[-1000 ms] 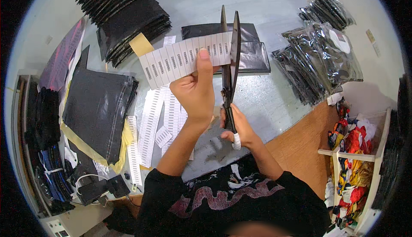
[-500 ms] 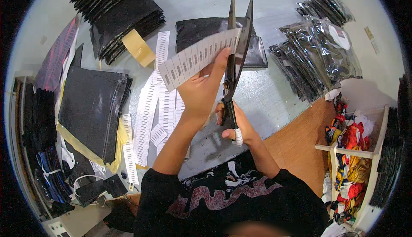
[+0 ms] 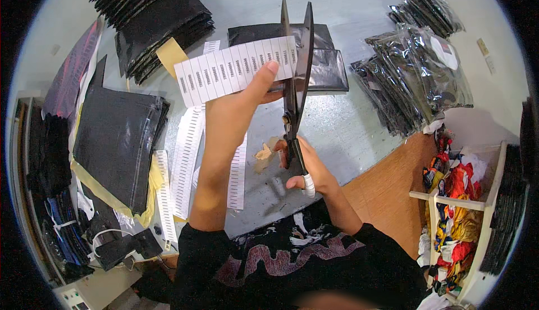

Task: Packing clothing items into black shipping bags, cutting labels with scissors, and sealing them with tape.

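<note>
My left hand (image 3: pixel 236 113) pinches a white strip of printed labels (image 3: pixel 210 69), thumb on its face near the right end. The strip slants gently up to the right. Large black scissors (image 3: pixel 289 105) are in my right hand (image 3: pixel 315 167), a white wrap around the handle by the thumb. Their blades point away from me and stand apart, with the strip's right end at the near blade; whether it lies between both blades I cannot tell. Behind them a flat black plastic package (image 3: pixel 325 68) lies on the table.
More label strips (image 3: pixel 188 158) lie on the grey table (image 3: pixel 359 7). Stacks of black packages stand at the far left (image 3: pixel 163 29), left (image 3: pixel 115 147) and right (image 3: pixel 415 74). A tan card piece (image 3: pixel 170 54) leans by the far stack. Colourful cloth bundles (image 3: pixel 463 226) fill a shelf at right.
My left hand and the label strip have moved left, and the strip has turned flatter and more level. The scissors have shifted slightly left, blades still apart.
</note>
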Action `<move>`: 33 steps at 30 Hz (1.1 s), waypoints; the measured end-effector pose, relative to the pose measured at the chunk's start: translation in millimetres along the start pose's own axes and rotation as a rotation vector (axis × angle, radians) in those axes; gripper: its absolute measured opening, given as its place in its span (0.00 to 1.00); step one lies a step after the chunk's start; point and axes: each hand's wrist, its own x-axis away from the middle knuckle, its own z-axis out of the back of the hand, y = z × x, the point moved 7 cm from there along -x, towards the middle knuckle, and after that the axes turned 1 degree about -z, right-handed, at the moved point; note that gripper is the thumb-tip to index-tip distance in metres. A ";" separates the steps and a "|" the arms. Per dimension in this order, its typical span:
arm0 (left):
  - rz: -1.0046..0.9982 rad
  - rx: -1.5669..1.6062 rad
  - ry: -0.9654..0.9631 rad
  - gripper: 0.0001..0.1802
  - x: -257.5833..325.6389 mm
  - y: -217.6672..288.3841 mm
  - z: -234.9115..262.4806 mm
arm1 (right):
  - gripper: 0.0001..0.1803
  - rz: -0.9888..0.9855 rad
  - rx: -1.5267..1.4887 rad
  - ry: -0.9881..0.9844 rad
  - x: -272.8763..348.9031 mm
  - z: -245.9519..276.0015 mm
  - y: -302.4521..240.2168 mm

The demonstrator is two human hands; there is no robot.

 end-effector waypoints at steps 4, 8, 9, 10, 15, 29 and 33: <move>0.014 -0.013 -0.057 0.17 1.0 8.8 -1.7 | 0.44 -0.004 0.030 -0.003 0.1 0.7 -3.1; -0.004 -0.096 -0.081 0.16 3.7 7.6 -5.3 | 0.45 -0.026 0.024 -0.009 0.7 1.2 2.2; -0.001 -0.091 -0.084 0.16 3.7 6.8 -6.4 | 0.46 0.002 0.017 0.012 0.7 2.0 2.0; -0.004 -0.137 -0.075 0.16 4.0 7.1 -5.6 | 0.46 -0.002 0.018 0.010 0.0 1.2 1.1; 0.017 -0.162 -0.036 0.16 1.6 6.9 -1.3 | 0.45 -0.004 0.010 0.009 -2.0 1.4 -4.8; 0.036 -0.113 -0.153 0.15 -1.6 7.6 9.0 | 0.43 0.016 0.033 -0.038 1.2 -5.4 -7.8; 0.049 -0.075 -0.146 0.16 5.0 14.4 4.4 | 0.42 -0.003 0.007 -0.044 20.2 -12.8 -11.5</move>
